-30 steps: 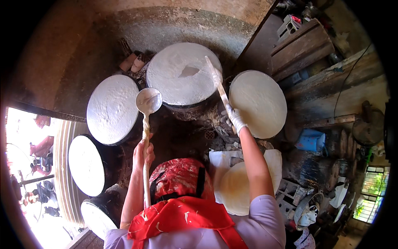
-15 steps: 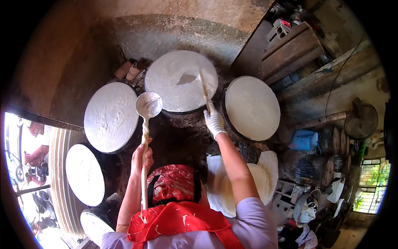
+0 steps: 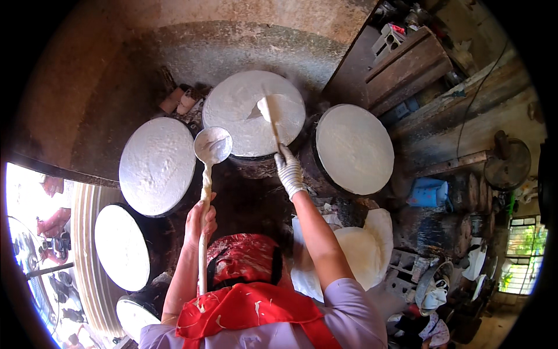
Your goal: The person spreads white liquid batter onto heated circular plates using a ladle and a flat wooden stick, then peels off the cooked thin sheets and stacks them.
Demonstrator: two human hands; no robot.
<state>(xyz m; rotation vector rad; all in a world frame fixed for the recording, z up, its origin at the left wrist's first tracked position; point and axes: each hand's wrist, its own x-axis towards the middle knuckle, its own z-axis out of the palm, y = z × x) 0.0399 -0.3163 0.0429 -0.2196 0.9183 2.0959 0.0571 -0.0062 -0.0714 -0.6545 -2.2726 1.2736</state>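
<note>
In the head view, my left hand (image 3: 199, 223) wraps round the long handle of a ladle (image 3: 213, 145), whose handle is smeared with pale batter. The ladle's bowl is up in front, between two round griddles. My right hand (image 3: 289, 173), in a striped white glove, is closed on a thin wooden-handled spreader (image 3: 271, 121). Its pale end touches the coating on the far middle griddle (image 3: 229, 110), beside a small grey patch left uncovered. That griddle is coated in wet white batter. To its left and right sit a left griddle (image 3: 157, 166) and a right griddle (image 3: 354, 149), both coated white.
More round white-topped griddles (image 3: 121, 247) stand at the lower left. Thin pale sheets (image 3: 378, 238) lie stacked by my right arm. A blue container (image 3: 428, 192), concrete blocks (image 3: 401, 270) and a metal basin (image 3: 430, 285) stand at right. A curved wall (image 3: 261, 46) rises behind the griddles.
My right hand has drawn the spreader leftward across the middle griddle, up to the grey patch, which now looks smaller. My left hand and the ladle have barely shifted.
</note>
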